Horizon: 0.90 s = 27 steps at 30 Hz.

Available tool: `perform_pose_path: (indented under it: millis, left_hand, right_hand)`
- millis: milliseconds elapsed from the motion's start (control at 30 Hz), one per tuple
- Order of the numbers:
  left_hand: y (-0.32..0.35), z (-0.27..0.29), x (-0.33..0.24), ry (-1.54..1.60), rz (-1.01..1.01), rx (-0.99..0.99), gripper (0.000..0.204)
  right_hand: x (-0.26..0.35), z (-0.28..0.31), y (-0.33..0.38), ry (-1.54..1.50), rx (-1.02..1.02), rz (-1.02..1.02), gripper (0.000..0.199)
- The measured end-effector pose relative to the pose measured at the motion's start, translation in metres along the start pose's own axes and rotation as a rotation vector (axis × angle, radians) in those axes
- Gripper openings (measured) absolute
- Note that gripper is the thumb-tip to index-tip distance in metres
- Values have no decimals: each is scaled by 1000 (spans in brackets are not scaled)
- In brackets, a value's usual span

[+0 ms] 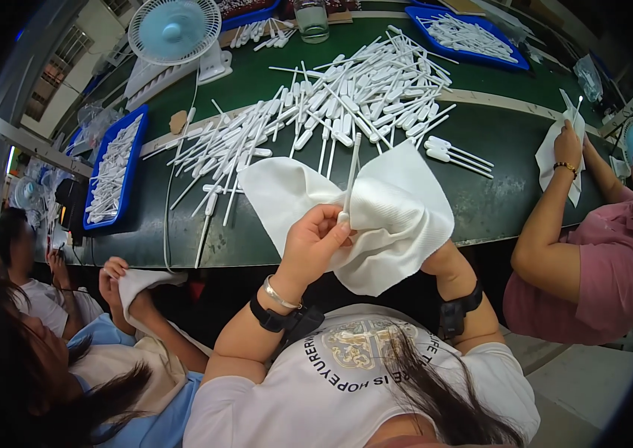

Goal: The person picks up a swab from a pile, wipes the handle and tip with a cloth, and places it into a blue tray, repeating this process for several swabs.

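One slim white rod [353, 175] stands nearly upright, leaning slightly right, in the left hand [311, 243]. Its thickened lower end lies between the thumb and the bent fingers [322, 216], which are closed upon it in a pinch; the shaft rises free above the fingertips. A white cloth [398, 216] is spread and bunched immediately to the right of the rod, with one flap extending behind it to the left; whether the cloth touches the shaft cannot be told. The right hand [442, 258] reaches beneath the cloth from the lower right. Its fingers are covered by the folds, so their state, open or gripping, cannot be determined. A silver bangle [281, 293] and a black wristband [279, 319] encircle the left wrist and forearm; a second black band [460, 308] encloses the right.

Beyond the hands, a heap of similar white rods [361, 93], each with an oblong swelling, covers the middle of a green worktable [510, 194]. Blue trays of rods stand to the left [139, 138] and at the upper right [523, 64]. A fan [173, 31] and a clear glass jar [312, 22] occupy the far side. At right, a co-worker [581, 287] holds another rod and white cloth.
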State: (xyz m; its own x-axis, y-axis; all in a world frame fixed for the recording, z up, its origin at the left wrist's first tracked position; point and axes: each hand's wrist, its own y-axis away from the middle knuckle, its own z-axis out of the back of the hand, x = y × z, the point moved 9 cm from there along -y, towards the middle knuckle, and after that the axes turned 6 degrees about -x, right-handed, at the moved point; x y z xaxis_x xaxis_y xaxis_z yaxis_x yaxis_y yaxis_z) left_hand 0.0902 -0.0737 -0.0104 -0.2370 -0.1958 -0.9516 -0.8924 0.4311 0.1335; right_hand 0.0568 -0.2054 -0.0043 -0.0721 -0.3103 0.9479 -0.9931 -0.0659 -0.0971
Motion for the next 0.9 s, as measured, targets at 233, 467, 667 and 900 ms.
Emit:
perform_pose_path:
  millis: [233, 467, 667, 900]
  left_hand:
    - [10, -32, 0, -8, 80, 220, 18]
    - [7, -20, 4, -116, -18, 77, 15]
    - [20, -34, -34, -836, -585, -14, 15]
    - [22, -28, -30, -735, -428, 4, 13]
  right_hand:
    - [-29, -6, 3, 73, -15, -105, 50]
    - [-10, -9, 1, 40, -66, 50, 45]
    - [-10, -12, 6, 351, 4, 173, 40]
    - [-12, 18, -8, -406, -216, 28, 37]
